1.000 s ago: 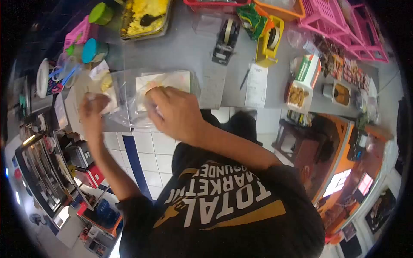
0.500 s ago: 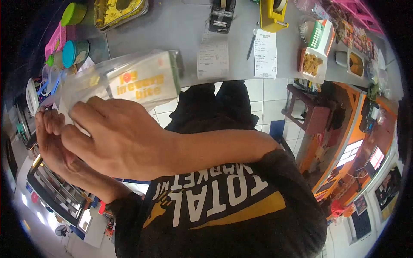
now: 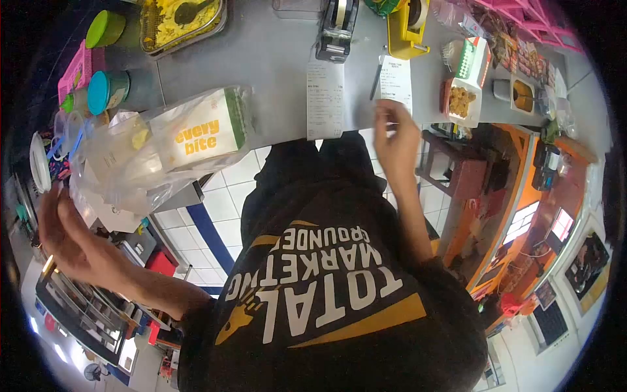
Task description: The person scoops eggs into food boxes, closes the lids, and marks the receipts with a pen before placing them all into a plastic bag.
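Note:
A clear plastic bag at the table's front left holds a white-and-green box with "every bite" in yellow print. My left hand is beside the bag's near left end, fingers stretched out and a little blurred. On the right, my right hand overlaps the lower edge of a printed receipt, its fingers loosely curled with a gap between thumb and forefinger. Close to that receipt lies a dark pen. Another receipt lies to its left, its end at the table edge.
Farther back on the grey table stand a black tape dispenser and a yellow tape dispenser. An open box of fried pieces is at the right, near a metal container. A tray of yellow food sits back left, near tubs.
My right hand has left the bag and moved right to the receipt. My left hand has drawn slightly down from the bag, which now rests at the table edge.

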Demonstrator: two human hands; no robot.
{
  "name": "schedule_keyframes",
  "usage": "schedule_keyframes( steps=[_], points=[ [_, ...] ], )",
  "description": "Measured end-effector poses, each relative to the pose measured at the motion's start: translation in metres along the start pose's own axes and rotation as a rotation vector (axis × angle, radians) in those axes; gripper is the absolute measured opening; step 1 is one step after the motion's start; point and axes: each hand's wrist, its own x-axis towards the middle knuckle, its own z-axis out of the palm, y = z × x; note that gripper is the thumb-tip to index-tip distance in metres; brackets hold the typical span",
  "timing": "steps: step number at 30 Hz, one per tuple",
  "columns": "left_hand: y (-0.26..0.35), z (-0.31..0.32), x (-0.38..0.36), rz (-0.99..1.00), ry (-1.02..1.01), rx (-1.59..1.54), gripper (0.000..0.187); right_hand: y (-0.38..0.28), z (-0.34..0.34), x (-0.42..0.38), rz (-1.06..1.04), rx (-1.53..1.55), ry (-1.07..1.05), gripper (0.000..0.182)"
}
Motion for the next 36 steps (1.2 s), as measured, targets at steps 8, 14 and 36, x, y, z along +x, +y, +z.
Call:
schedule_keyframes(
  steps=[8,14,36],
  points=[
    [0.040,0.036,-0.046,0.365,-0.024,-0.251,0.031,0.094,-0.112,0.060,0.059,-0.516,0.352,0.022],
    [0.124,0.237,-0.140,0.129,-0.699,-0.771,0.026,0.169,-0.170,0.141,0.066,-0.681,0.308,0.048],
    [0.221,0.413,-0.290,0.773,-0.645,-0.233,0.045,0.288,-0.240,0.173,0.178,-0.032,-0.447,0.022]
  ],
)
